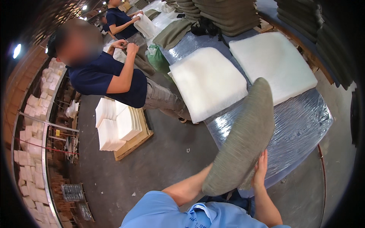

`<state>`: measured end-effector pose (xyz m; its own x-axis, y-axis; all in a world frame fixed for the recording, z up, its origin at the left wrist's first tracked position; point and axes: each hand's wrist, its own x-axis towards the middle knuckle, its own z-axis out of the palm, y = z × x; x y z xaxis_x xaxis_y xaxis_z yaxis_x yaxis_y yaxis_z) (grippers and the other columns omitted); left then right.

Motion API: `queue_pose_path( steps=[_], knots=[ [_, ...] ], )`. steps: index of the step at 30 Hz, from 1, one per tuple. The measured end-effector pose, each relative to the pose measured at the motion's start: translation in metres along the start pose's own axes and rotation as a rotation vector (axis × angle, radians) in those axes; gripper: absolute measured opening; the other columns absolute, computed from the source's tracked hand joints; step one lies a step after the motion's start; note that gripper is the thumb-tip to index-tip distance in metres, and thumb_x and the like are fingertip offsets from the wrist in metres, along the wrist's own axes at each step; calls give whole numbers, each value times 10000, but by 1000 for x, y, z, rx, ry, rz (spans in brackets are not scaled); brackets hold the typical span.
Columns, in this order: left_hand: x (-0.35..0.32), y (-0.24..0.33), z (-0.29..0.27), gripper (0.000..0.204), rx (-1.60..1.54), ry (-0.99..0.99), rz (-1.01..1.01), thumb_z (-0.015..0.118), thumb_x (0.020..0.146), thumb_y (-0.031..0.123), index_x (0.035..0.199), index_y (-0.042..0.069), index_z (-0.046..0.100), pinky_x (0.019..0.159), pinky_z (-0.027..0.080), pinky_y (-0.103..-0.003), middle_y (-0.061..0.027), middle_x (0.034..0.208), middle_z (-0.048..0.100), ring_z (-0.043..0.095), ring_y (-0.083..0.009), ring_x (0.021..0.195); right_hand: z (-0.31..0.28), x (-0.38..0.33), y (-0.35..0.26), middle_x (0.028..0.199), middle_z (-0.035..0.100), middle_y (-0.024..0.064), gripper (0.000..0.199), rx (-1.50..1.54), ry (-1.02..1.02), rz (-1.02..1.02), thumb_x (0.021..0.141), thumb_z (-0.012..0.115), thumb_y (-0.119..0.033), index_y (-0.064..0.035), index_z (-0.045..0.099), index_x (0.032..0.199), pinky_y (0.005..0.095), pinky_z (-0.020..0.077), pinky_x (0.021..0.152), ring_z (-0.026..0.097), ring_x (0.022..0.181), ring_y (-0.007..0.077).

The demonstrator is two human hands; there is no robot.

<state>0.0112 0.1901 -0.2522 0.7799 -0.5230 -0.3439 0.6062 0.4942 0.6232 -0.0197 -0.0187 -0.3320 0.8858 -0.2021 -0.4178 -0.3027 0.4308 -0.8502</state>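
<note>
Hands of the person wearing the camera hold one grey-green cushion up on edge, over the near edge of the table, which is wrapped in shiny clear film. The right hand lies flat against the cushion's right face near its lower end, fingers stretched upward and pressing rather than curled. The left hand is hidden behind the cushion, only its forearm showing as it runs up to the lower edge, so whether those fingers are clenched or spread cannot be told. Pressed from both sides like this, the cushion stands tilted, its top leaning to the right over the table; it appears to be carried clear of the surface rather than resting on it.

Two white foam pads lie flat side by side on the table beyond the cushion, one toward the left edge and the other toward the far right, close together but apart. Behind them, along the far edge, stand stacks of grey-green cushions.

Two co-workers in dark blue shirts stand to the left of the table, each handling white material. On the floor between them and the camera, a wooden pallet carries stacked white pads.
</note>
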Motion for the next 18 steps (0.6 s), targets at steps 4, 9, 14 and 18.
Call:
queue_pose_path(
  steps=[4,9,14,18],
  knots=[
    [-31,119,36,940,214,-86,23,566,1057,570,1693,1,173,1279,243,-372,-183,1692,335,329,-249,1559,42,66,-121,1699,388,136,654,-237,10,-317,1134,505,-394,-59,334,1669,414,263,1278,369,1557,287],
    [-42,126,77,1077,993,85,128,819,884,418,1646,-50,218,1192,404,-390,-268,1544,506,520,-335,1434,130,130,-247,1564,552,178,560,-342,-164,-661,1106,568,-369,-12,544,1538,382,363,1225,493,1465,264],
    [-54,85,126,1051,1147,15,229,773,883,301,1668,-14,148,1191,412,-428,-303,1507,520,517,-397,1427,115,136,-305,1022,726,100,505,-479,-441,-302,1084,586,-449,16,741,1207,301,505,892,667,957,168],
    [-91,81,131,1030,1098,-89,176,762,883,279,1678,22,158,1169,439,-415,-277,1510,533,543,-352,1414,58,90,-296,748,672,36,524,-409,-234,-443,1075,594,-469,16,777,1006,269,470,692,627,726,134]
  ],
)
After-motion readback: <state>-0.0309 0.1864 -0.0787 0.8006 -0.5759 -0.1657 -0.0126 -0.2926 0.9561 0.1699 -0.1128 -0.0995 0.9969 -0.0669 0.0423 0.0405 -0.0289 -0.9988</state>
